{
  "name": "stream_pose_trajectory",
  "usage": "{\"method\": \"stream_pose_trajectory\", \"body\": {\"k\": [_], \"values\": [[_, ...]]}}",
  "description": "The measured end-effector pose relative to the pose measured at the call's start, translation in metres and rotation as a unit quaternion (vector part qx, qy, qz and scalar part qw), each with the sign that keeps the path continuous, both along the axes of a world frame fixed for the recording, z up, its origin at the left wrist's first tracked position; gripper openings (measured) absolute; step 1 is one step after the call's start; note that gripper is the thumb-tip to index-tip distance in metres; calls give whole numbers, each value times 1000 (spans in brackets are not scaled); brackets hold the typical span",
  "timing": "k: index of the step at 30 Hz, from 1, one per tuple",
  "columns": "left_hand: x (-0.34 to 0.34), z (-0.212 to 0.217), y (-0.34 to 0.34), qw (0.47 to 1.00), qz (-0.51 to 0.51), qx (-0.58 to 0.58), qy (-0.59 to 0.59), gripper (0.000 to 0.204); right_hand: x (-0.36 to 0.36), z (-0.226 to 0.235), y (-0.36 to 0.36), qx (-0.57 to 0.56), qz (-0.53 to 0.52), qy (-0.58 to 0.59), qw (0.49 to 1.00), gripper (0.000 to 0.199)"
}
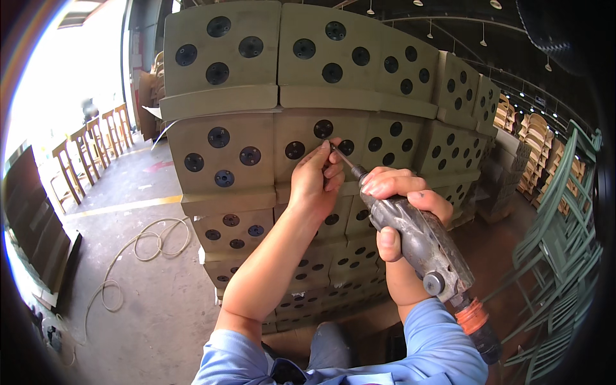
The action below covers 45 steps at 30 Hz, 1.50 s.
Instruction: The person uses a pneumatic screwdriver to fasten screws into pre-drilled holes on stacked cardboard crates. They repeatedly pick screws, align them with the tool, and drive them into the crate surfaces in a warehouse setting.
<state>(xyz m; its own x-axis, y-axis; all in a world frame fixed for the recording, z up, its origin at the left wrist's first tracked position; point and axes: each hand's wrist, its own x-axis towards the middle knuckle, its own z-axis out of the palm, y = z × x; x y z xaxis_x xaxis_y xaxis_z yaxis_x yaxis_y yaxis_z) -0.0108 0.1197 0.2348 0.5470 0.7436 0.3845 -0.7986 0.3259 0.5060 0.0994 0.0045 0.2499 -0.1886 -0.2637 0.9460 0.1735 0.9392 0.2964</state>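
Blocks (247, 181), boxy and olive-brown, stand in tiers before both hands, with round black discs set in clusters on their faces; whether they hold anything inside cannot be seen. Left hand (316, 176) is nearly closed, thumb and fingers pinched together at the tip of a thin bit (347, 162); whether a screw sits between them is hidden. One black disc (323, 128) lies just above those fingertips, with others close by on either side. Right hand (401, 196) is curled around the dark, worn body of a power driver (423, 240), which points up and leftward from its grip to the left fingertips. Below the right hand, an orange collar (471, 316) rings the driver's rear end. Green metal frames (553, 192) are piled well to the right of the right hand.
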Motion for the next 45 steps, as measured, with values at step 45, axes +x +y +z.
{"method": "stream_pose_trajectory", "body": {"k": [45], "values": [[-31, -139, -39, 977, -83, -45, 190, 26, -15, 9, 25, -3, -11, -11, 1000, 41]]}}
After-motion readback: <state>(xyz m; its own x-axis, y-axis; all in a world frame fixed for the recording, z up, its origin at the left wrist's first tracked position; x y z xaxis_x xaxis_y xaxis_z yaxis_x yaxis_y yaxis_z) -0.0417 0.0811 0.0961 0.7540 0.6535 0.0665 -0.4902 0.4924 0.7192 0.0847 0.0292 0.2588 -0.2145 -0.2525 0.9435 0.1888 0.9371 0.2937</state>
